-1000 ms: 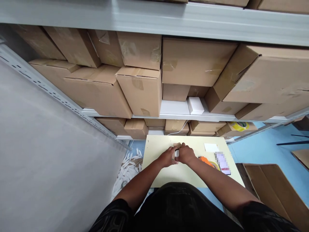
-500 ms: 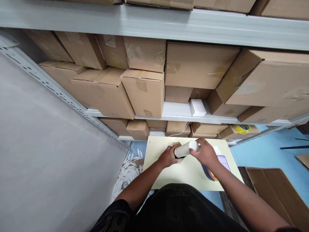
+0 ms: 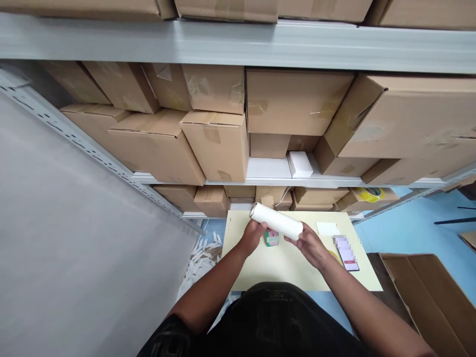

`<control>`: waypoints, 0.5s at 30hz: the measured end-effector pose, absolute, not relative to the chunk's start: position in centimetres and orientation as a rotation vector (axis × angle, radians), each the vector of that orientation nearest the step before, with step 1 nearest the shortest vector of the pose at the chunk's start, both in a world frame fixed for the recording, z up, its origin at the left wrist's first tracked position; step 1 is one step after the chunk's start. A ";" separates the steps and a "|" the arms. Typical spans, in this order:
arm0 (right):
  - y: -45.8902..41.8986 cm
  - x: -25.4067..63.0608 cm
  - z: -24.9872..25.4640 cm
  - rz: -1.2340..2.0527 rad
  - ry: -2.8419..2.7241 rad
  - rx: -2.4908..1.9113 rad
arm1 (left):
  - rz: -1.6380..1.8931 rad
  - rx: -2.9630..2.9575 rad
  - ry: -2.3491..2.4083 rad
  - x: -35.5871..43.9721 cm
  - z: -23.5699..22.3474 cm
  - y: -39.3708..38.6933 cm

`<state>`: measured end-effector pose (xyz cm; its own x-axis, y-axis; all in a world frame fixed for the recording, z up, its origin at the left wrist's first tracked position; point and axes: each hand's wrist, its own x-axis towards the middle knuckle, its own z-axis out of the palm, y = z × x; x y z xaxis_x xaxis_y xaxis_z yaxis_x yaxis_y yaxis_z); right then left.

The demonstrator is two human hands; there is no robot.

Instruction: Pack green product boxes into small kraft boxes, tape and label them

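White cylinder (image 3: pixel 277 221) held slantwise above the table (image 3: pixel 286 272), its far end to the left. Right hand (image 3: pixel 309 244) curled round the near end, thumb and fingers pinching it; left hand (image 3: pixel 253 237) set under the far end, thumb against the side, the other fingers hidden, so whether it grips or only supports cannot be told. Judged light and fairly stiff, its smooth side perhaps a little slippery; best taken round the barrel near both ends. A small pink-and-green item (image 3: pixel 272 238) is seen on the tabletop below. Beyond, cardboard boxes (image 3: pixel 215 144) are stacked on the shelf (image 3: pixel 260 181), many taped, contents not visible; a small white box (image 3: pixel 300 164) is placed among them, apparently closed, its contents likewise unseen.
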<state>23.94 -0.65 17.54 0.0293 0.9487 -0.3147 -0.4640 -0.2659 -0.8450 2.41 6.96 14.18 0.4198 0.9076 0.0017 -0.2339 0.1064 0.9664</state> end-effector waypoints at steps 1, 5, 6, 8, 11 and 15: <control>-1.0 23.5 17.6 1.561 -0.666 -1.120 | 0.988 1.060 0.743 2.6 14.7 6.9; -1.9 22.0 17.1 1.676 -0.892 -1.153 | 1.025 1.024 0.727 2.9 16.0 6.4; -1.9 21.7 16.7 1.702 -0.933 -1.139 | 1.011 1.063 0.701 2.9 16.2 6.2; -1.8 21.1 15.8 1.716 -0.998 -1.124 | 0.967 1.137 0.651 2.9 16.4 5.6; -1.4 20.4 14.3 1.588 -1.106 -1.196 | 0.944 1.271 0.696 3.0 16.8 4.8; -1.3 20.1 13.2 1.281 -1.307 -1.448 | 0.988 1.423 0.874 3.3 17.3 4.3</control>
